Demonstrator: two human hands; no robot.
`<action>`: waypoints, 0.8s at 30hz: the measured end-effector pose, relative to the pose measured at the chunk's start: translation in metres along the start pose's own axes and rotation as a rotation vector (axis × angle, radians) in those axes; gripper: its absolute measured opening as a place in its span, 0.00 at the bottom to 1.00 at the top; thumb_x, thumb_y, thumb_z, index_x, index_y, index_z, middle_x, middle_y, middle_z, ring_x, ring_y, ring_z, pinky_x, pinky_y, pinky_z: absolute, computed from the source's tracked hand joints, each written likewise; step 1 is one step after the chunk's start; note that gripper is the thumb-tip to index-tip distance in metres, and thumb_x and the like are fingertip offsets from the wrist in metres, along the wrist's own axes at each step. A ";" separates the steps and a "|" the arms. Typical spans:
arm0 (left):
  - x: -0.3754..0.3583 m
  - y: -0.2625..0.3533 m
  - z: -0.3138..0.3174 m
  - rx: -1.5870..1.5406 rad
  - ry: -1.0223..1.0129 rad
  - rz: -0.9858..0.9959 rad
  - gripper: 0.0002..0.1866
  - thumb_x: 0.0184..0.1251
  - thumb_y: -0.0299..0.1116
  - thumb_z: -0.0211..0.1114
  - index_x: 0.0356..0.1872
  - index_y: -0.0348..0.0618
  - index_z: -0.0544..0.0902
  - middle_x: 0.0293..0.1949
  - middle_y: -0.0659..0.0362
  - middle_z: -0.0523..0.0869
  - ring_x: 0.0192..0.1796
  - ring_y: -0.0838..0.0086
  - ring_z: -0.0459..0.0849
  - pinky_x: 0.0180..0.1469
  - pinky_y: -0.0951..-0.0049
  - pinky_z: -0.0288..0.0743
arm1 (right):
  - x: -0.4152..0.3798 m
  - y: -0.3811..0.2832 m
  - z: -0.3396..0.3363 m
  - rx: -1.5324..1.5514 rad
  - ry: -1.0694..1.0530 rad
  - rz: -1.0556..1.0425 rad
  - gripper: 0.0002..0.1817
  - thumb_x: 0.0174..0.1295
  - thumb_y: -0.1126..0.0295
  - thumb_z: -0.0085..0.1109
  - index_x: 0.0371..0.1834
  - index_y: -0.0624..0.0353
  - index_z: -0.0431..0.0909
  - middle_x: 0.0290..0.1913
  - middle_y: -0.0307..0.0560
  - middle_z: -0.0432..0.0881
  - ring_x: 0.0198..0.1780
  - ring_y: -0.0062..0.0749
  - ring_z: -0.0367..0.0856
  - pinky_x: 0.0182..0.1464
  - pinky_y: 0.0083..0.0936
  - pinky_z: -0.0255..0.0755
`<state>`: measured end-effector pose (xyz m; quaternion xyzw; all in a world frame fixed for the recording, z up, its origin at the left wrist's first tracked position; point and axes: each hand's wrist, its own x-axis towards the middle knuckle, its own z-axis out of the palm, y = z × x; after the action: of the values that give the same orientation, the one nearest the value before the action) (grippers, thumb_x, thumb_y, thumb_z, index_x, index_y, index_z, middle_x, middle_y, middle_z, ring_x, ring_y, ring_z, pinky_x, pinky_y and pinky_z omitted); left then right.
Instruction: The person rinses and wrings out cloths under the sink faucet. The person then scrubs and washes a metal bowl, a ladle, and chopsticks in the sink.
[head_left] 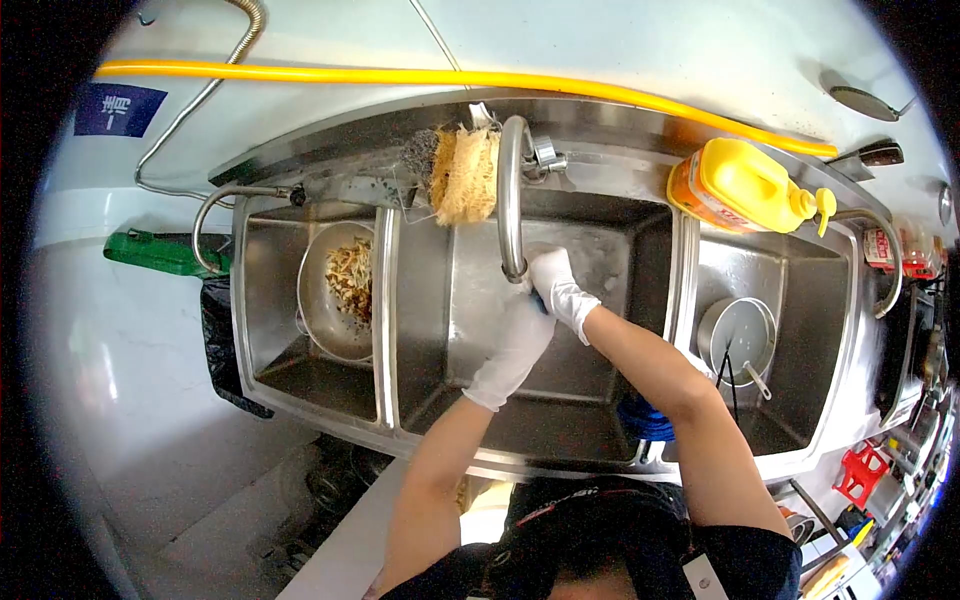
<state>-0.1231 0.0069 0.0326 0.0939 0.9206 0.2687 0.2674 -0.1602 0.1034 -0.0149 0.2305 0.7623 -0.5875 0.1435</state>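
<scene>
1. Both hands wear white gloves and meet under the tap [511, 200] over the middle sink [470, 300]
2. The left hand [515, 345] lies with fingers stretched toward the right hand; whether it grips anything I cannot tell
3. The right hand [557, 285] is curled just below the spout; a small blue thing [539, 300] shows between the two hands, mostly hidden, and what it is cannot be made out
4. A loofah [465, 175] and a dark scourer [420, 152] hang at the sink's back edge, just left of the tap
5. The left sink holds a bowl [325, 320] of pale food scraps; the right sink holds a pot [735, 335], partly hidden by the right arm
6. A yellow jug [745, 185] with an orange label lies on the ledge; its print is too small to read
7. A blue sign [118, 108] on the wall carries white writing, blurred and cut off by the lens edge
</scene>
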 end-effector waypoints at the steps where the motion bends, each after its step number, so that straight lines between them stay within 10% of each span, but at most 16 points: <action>1: 0.007 -0.005 0.004 0.104 -0.008 0.002 0.20 0.54 0.42 0.66 0.36 0.33 0.77 0.24 0.57 0.83 0.24 0.67 0.81 0.27 0.66 0.74 | -0.004 -0.004 -0.004 0.309 -0.012 0.150 0.14 0.61 0.61 0.54 0.23 0.58 0.77 0.20 0.38 0.77 0.22 0.31 0.73 0.27 0.24 0.67; 8: 0.004 -0.007 -0.048 -1.136 -0.568 -0.293 0.29 0.64 0.63 0.48 0.32 0.42 0.75 0.17 0.58 0.77 0.09 0.80 0.65 0.10 0.80 0.53 | -0.039 -0.027 -0.057 0.834 -0.597 0.300 0.26 0.60 0.54 0.57 0.57 0.58 0.70 0.51 0.45 0.78 0.45 0.35 0.78 0.54 0.37 0.70; 14: 0.018 -0.046 -0.028 -1.606 -0.323 -0.492 0.29 0.64 0.63 0.46 0.44 0.45 0.74 0.31 0.55 0.80 0.23 0.75 0.74 0.17 0.80 0.62 | -0.039 -0.010 -0.029 0.465 -0.209 0.108 0.16 0.64 0.67 0.51 0.52 0.64 0.73 0.44 0.48 0.81 0.43 0.35 0.79 0.48 0.28 0.71; 15: 0.025 -0.067 -0.023 -1.746 -0.456 -0.439 0.30 0.65 0.62 0.46 0.49 0.44 0.72 0.42 0.50 0.78 0.38 0.69 0.78 0.33 0.73 0.74 | -0.049 -0.018 -0.027 0.544 -0.141 -0.006 0.13 0.63 0.70 0.51 0.47 0.67 0.74 0.39 0.50 0.82 0.41 0.32 0.78 0.46 0.25 0.70; 19: 0.005 -0.015 -0.051 -1.633 -0.259 -0.914 0.34 0.63 0.63 0.47 0.57 0.44 0.68 0.49 0.51 0.74 0.56 0.62 0.72 0.60 0.59 0.66 | -0.064 -0.045 -0.005 0.469 0.002 -0.175 0.12 0.60 0.67 0.58 0.41 0.65 0.76 0.32 0.47 0.80 0.34 0.23 0.76 0.41 0.22 0.70; 20: 0.001 -0.014 -0.053 -1.735 -0.373 -0.766 0.33 0.63 0.63 0.47 0.57 0.44 0.67 0.50 0.50 0.74 0.56 0.63 0.72 0.60 0.60 0.66 | -0.068 -0.047 -0.003 0.364 -0.019 -0.064 0.10 0.56 0.70 0.60 0.39 0.63 0.76 0.32 0.51 0.81 0.35 0.31 0.79 0.40 0.27 0.71; 22: -0.005 -0.012 -0.054 -1.912 -0.602 -0.445 0.33 0.64 0.63 0.46 0.57 0.43 0.67 0.51 0.49 0.74 0.56 0.64 0.73 0.60 0.61 0.67 | -0.078 -0.048 -0.005 -0.117 0.202 -0.648 0.12 0.52 0.72 0.60 0.40 0.62 0.77 0.34 0.56 0.81 0.37 0.45 0.80 0.41 0.33 0.72; 24: 0.018 -0.030 -0.038 -1.861 -0.557 -0.490 0.25 0.68 0.53 0.45 0.50 0.41 0.71 0.48 0.50 0.78 0.52 0.63 0.77 0.56 0.58 0.71 | -0.079 -0.040 -0.001 -0.229 0.203 -0.711 0.16 0.47 0.74 0.61 0.42 0.61 0.76 0.38 0.57 0.80 0.40 0.52 0.78 0.43 0.38 0.71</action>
<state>-0.1596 -0.0297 0.0349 -0.2856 0.2426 0.7879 0.4886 -0.1135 0.0816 0.0573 -0.0088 0.8657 -0.4858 -0.1205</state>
